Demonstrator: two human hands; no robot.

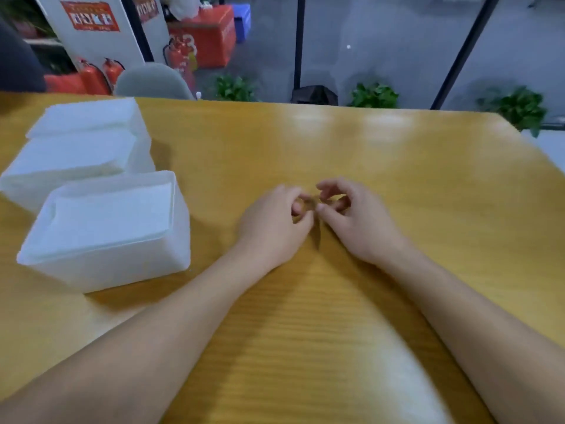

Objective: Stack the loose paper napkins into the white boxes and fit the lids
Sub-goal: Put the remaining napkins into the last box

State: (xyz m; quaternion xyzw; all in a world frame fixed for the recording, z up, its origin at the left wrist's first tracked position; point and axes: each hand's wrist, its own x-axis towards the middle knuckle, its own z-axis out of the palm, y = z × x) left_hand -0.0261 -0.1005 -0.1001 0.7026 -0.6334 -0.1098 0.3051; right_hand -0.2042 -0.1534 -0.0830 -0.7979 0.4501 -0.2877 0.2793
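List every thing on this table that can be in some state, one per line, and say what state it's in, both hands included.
Near white box: upright, lid off, napkins inside near the rim.
Middle box: white top; too blurred to tell lid from napkins.
Far box: white top, likewise unclear.
Left hand: fingers loosely curled, holding nothing visible.
Right hand: fingers loosely curled, fingertips near the left hand's, holding nothing visible.
Table: bare under the hands.

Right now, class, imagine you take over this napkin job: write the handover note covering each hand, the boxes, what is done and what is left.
Left hand and right hand: side by side on the wooden table, fingers loosely curled, holding nothing.
Near white box: on the left, holds a napkin stack, no lid fitted as far as I can tell.
Two more white boxes behind it; too blurred to tell whether lidded.
No loose napkins or separate lids in view.
Left: check the lids and fit any missing.
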